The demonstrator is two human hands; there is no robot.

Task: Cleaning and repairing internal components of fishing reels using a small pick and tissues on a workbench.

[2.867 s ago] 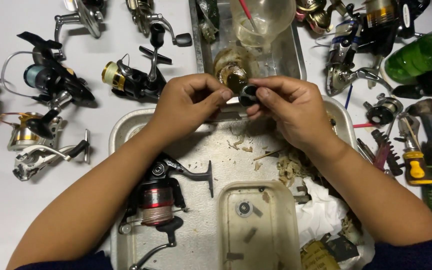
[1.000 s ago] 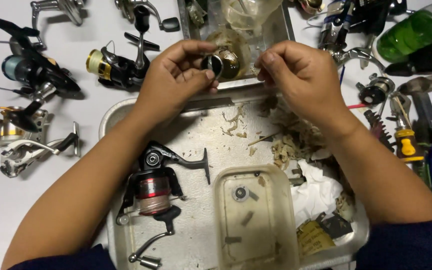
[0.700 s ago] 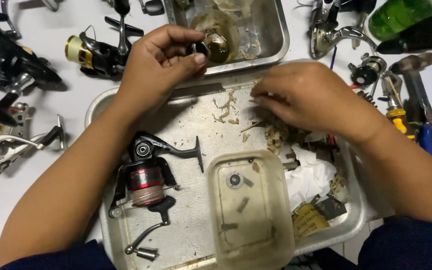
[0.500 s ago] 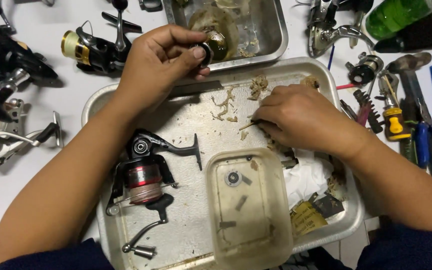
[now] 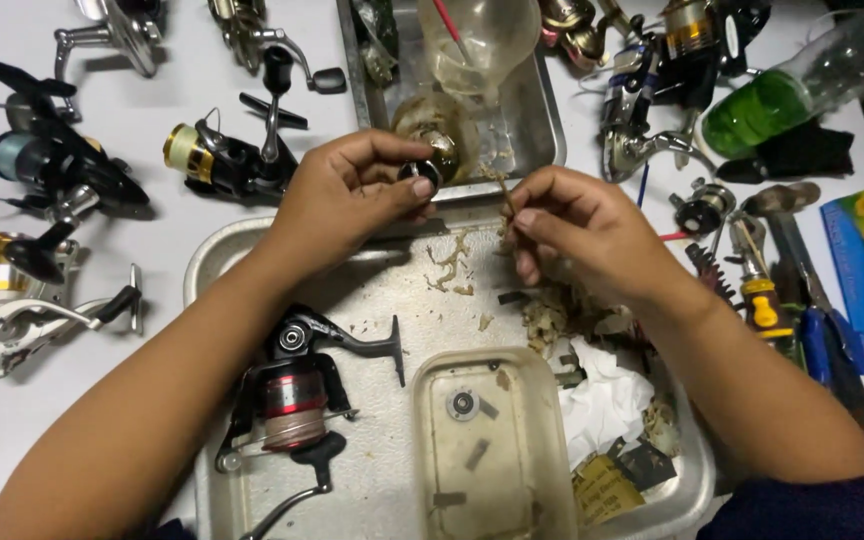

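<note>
Reel (image 5: 287,400) with the red spool lies at the tray's (image 5: 202,285) near left, beside a plastic tub (image 5: 497,450) keeping small parts together. Farther up, over the tray's far edge, the left hand (image 5: 347,200) pinches a small round dark part (image 5: 420,175), lifted for a look I'd guess. Right hand (image 5: 577,230) nips a thin pick (image 5: 505,192) just beside it. Beyond sits a second pan (image 5: 542,110).
</note>
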